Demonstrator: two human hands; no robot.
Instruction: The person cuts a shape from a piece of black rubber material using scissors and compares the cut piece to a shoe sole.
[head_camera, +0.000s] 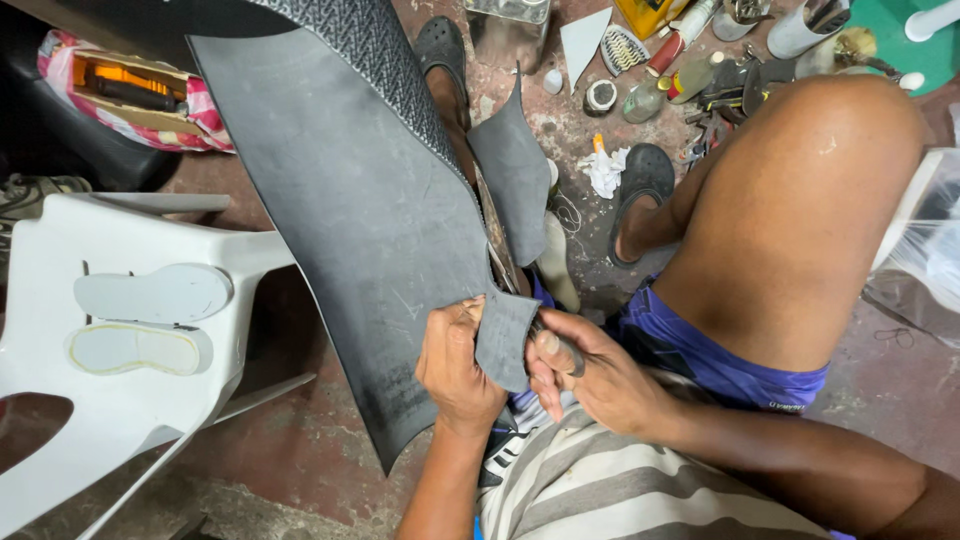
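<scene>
**Both hands are gripping the lower edge of the rubber sheet**

You are holding a large dark rubber sheet (370, 230) in front of you, and it is standing almost upright between your knees. Its long axis is running from the top of the view down toward your lap, leaning a little to the left. The lower corner is where both hands are meeting. Your left hand (458, 365) is closing around the sheet's edge from the left side, with the fingers curling over the rubber. Your right hand (590, 375) is pressing on the same flap from the right, thumb on the front; it seems to be gripping something thin there, maybe a blade, but I cannot tell for sure. Both hands are touching the sheet, so neither one is nearer than the other.

A smaller curved rubber piece (515, 175) is rising just behind the sheet. On your left, a white plastic chair (120, 400) is carrying two pale sole cut-outs (150, 293), lying side by side. Bottles and tools (690, 70) are lying scattered on the floor (290, 460) beyond your raised knee.
</scene>
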